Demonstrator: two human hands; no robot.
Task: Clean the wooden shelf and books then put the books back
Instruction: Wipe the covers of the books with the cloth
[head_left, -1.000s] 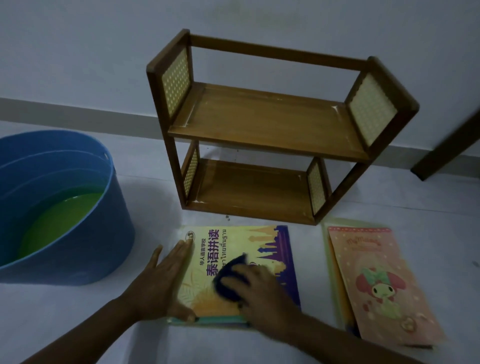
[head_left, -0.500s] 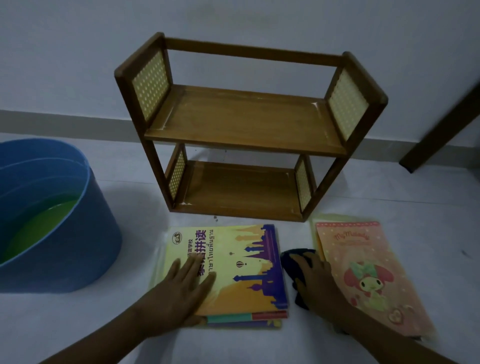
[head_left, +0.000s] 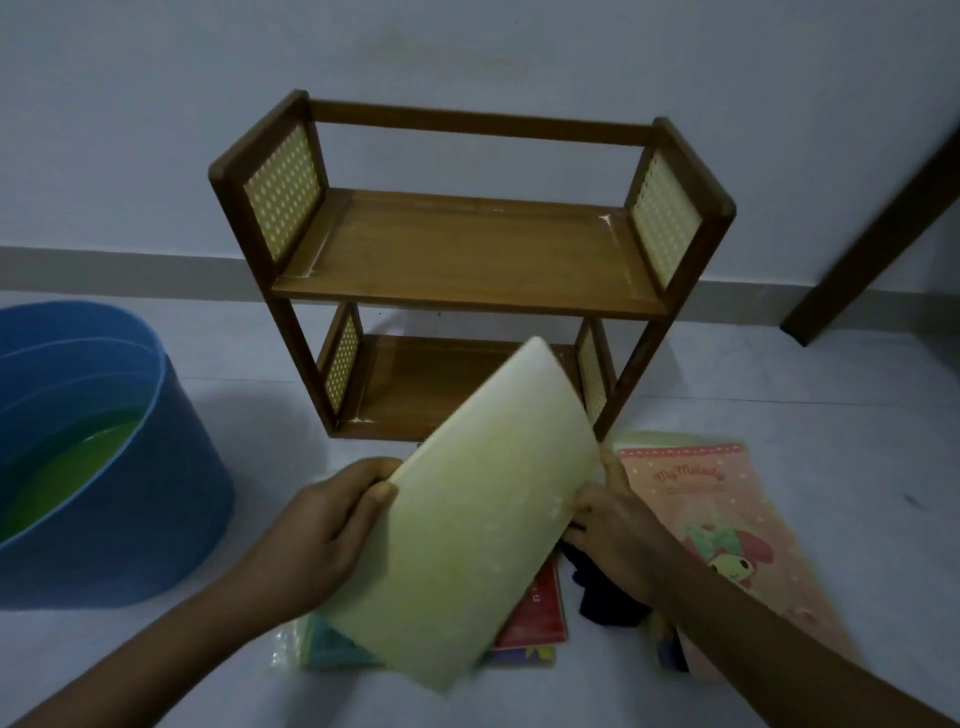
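Both hands clamp the yellow book (head_left: 488, 519), left hand (head_left: 317, 540) at nine o'clock, right hand (head_left: 613, 525) at three; wooden shelf (head_left: 467, 260) bare, every book unshelved.

Two bare forearms are showing, each ending in one of the hands: the left hand (head_left: 317, 540) and the right hand (head_left: 618, 535). Both arms are showing uncovered from the frame's lower edge up to the wrists; any sleeves are lying out of view.
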